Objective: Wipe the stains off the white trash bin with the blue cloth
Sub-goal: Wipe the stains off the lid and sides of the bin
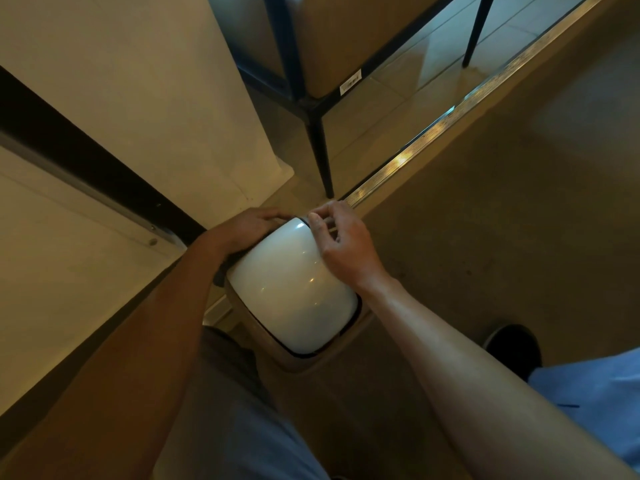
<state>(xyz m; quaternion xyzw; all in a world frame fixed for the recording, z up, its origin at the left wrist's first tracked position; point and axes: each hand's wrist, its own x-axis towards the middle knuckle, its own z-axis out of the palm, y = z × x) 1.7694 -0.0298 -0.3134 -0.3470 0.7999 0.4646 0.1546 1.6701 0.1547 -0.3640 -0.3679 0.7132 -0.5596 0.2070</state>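
The white trash bin (291,285) stands on the floor right below me, its glossy rounded side facing up. My left hand (249,226) lies over its far left edge with the fingers curled round the dark rim. At the far right edge my right hand (341,244) pinches the rim between thumb and fingers. Under my left wrist a small dark piece of fabric (221,271) shows against the bin's side; I cannot tell whether it is the blue cloth. No stain shows on the visible white surface.
A black metal frame (320,150) holding a cardboard box (346,39) stands just beyond the bin. A metal threshold strip (433,133) runs diagonally to the right. A white wall with a black band (86,161) is on the left. My shoe (516,344) is at right.
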